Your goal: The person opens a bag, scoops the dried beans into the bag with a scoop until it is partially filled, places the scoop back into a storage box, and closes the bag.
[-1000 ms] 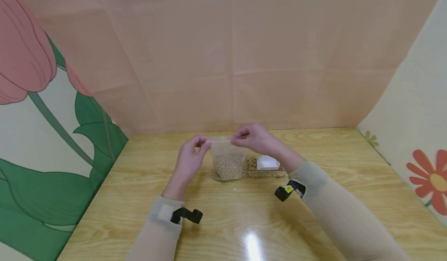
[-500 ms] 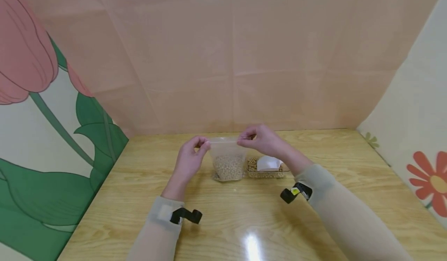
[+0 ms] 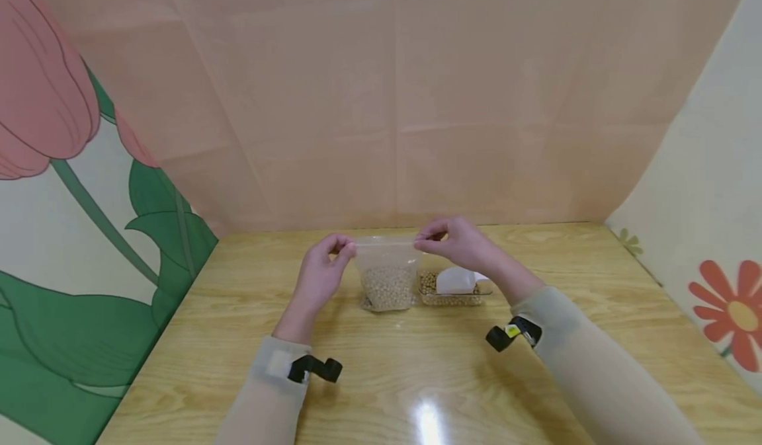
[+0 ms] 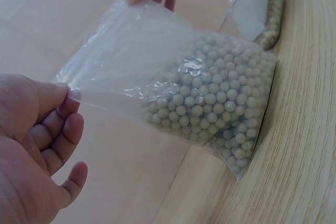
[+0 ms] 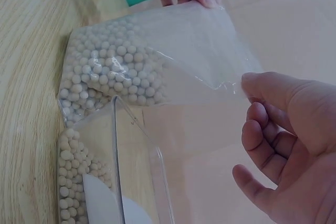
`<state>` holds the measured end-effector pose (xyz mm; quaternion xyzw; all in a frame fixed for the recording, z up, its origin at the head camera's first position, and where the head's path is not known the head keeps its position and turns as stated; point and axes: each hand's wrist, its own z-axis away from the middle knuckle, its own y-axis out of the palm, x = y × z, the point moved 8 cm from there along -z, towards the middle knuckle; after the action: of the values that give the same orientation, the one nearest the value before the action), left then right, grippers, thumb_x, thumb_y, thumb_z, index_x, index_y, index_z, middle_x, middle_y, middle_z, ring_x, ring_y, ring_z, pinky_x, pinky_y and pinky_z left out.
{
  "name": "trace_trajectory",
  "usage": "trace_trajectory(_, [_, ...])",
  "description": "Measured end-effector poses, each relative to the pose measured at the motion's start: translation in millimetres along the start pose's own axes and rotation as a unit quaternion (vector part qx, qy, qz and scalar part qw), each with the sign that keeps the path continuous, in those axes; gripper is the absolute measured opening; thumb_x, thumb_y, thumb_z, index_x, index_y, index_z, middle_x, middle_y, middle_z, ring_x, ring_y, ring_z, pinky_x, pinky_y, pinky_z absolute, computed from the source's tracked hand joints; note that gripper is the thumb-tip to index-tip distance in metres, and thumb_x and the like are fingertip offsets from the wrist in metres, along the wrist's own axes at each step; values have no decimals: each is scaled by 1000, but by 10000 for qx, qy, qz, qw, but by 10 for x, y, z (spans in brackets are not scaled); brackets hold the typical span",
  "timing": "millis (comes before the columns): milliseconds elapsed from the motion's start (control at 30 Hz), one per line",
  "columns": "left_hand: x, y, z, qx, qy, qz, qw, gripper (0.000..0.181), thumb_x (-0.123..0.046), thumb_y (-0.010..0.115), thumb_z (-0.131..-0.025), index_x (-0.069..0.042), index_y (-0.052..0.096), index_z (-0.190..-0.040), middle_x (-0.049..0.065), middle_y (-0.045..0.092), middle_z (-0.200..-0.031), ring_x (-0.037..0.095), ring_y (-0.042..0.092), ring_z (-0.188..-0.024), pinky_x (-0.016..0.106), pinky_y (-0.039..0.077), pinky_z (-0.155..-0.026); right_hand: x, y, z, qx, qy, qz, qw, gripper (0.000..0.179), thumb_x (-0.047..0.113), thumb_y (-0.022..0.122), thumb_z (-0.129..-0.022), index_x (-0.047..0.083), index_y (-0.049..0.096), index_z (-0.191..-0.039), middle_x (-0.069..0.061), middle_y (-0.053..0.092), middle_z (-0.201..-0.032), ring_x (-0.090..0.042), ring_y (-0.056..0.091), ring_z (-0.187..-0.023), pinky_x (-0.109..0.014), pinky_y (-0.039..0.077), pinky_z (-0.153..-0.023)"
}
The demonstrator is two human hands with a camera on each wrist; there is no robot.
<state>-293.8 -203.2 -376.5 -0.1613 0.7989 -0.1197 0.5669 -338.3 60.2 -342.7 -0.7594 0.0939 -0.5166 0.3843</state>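
Note:
A clear zip bag (image 3: 389, 286) stands upright on the table, its lower half filled with small round pale beads (image 4: 210, 93). My left hand (image 3: 321, 270) pinches the bag's top left corner between thumb and forefinger. At the opposite top corner, my right hand (image 3: 461, 243) pinches the edge in the same way; the right wrist view shows that hand (image 5: 294, 145) with its other fingers loosely bent. Between the two hands the top edge is stretched straight. Whether the zip is fully pressed together cannot be made out.
Just right of the bag sits a clear rectangular tub (image 3: 452, 299) holding similar beads and a white scoop-like piece (image 3: 455, 280). The wooden table (image 3: 381, 379) ends at a pink backdrop (image 3: 381, 134). Flower-patterned panels (image 3: 732, 306) stand at both sides.
My right hand has slid rightward along the bag's top edge, from near its middle to the right corner. The left hand has stayed at the left corner.

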Motion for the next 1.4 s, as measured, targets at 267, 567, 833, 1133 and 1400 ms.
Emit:
trace_trajectory(267, [26, 1, -15, -24, -51, -28, 10000, 16, -23, 67, -113, -9, 75, -112, 6, 72, -105, 24, 64, -103, 42, 50, -86, -50, -23, 31, -7, 221, 13, 9998, 14, 28, 80, -105, 16, 84, -112, 0, 76, -108, -23, 67, -102, -43, 55, -84])
trace_trajectory(567, [34, 1, -27, -42, -58, -13, 10000, 17, -23, 67, -113, -8, 75, -112, 6, 72, -105, 24, 64, -102, 42, 50, -85, -81, -33, 39, -73, 318, -4, 9995, 16, 30, 80, -105, 16, 83, -111, -1, 76, -109, -24, 67, -102, -42, 55, -84])
trace_trajectory(833, [24, -23, -3, -58, -61, -58, 9999, 16, -22, 67, -113, -8, 75, -112, 6, 72, -104, 24, 64, -101, 42, 51, -86, -101, -4, 44, 6, 425, -205, 9989, 18, 31, 81, -104, 15, 84, -112, -2, 76, -110, -26, 67, -103, -42, 55, -85])
trace_trajectory(1133, [-11, -88, 72, 105, -107, -95, 9998, 16, -23, 67, -113, -9, 75, -110, 4, 70, -102, 23, 62, -99, 39, 51, -84, -34, 18, 118, 249, 473, -275, 9982, 14, 34, 80, -104, 22, 85, -110, 1, 76, -113, -26, 67, -103, -45, 55, -86])
trace_trajectory(1400, [22, -94, -9, 45, -518, 48, 9986, 15, -20, 69, -112, -7, 76, -111, 8, 71, -103, 24, 63, -98, 39, 53, -85, -94, 27, 55, 186, 750, -503, 9957, 19, 36, 82, -103, 19, 86, -111, -2, 78, -116, -27, 71, -111, -48, 57, -96])
